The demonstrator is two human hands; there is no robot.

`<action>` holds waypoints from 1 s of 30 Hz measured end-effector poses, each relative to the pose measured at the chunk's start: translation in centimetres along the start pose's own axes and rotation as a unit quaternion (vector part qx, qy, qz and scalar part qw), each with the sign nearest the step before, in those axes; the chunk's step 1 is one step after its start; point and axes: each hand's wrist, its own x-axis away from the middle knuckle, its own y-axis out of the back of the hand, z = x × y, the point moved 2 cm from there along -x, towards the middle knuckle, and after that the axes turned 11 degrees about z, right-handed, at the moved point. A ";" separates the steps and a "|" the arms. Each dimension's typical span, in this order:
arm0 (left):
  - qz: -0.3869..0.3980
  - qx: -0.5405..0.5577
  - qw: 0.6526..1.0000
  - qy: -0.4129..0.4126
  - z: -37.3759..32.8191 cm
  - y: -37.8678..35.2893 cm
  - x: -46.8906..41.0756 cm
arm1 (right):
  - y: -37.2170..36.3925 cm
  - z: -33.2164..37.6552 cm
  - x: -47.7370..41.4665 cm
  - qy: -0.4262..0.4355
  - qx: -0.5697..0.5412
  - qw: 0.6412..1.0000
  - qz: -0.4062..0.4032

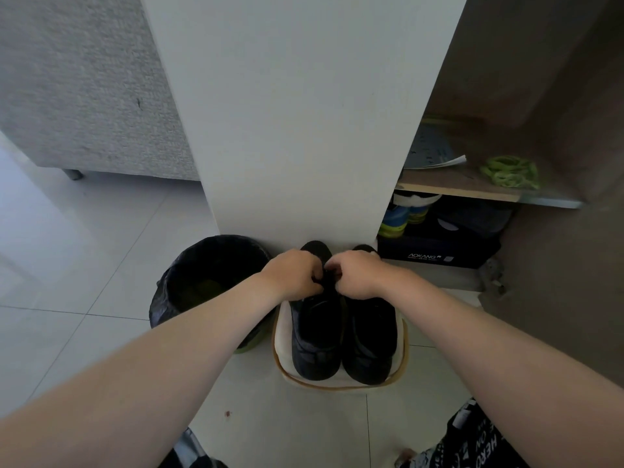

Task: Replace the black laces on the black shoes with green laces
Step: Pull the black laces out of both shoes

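Shoes: black shoes (pixel 315 336) side by side, toes towards the white cabinet panel (pixel 304 113).
Hands: left hand (pixel 295 275) and right hand (pixel 358 273) meet over one shoe, fingers curled, pinching its black laces (pixel 332 276).
Green laces: green laces (pixel 510 171) bundled on the wooden shelf (pixel 456 192), well apart.
Surface: white tray (pixel 341 388) on the pale tiled floor (pixel 84 265).
Edges: lined bin (pixel 202 265) just beside the tray; shoebox (pixel 435 255) under the shelf.
Open room: floor stretching to the grey sofa (pixel 84 86).
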 end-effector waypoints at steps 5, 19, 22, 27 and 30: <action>-0.004 0.022 1.000 0.008 0.1 0.2 -0.4 | 0.6 -0.8 0.1 0.002 0.012 0.999 -0.033; 0.034 0.316 0.926 0.203 2.7 1.2 0.2 | 1.5 -1.1 -0.1 0.019 -0.128 0.978 -0.167; 0.206 0.246 0.917 0.237 2.8 2.4 1.9 | 0.5 -0.4 -0.5 0.014 -0.107 0.991 -0.083; 0.339 0.081 0.900 0.261 2.9 3.4 4.2 | 0.2 0.4 -0.5 -0.001 -0.109 0.991 -0.074; 0.270 -0.083 0.921 0.269 2.7 3.4 4.3 | 0.3 0.6 -0.5 -0.011 -0.101 0.993 -0.063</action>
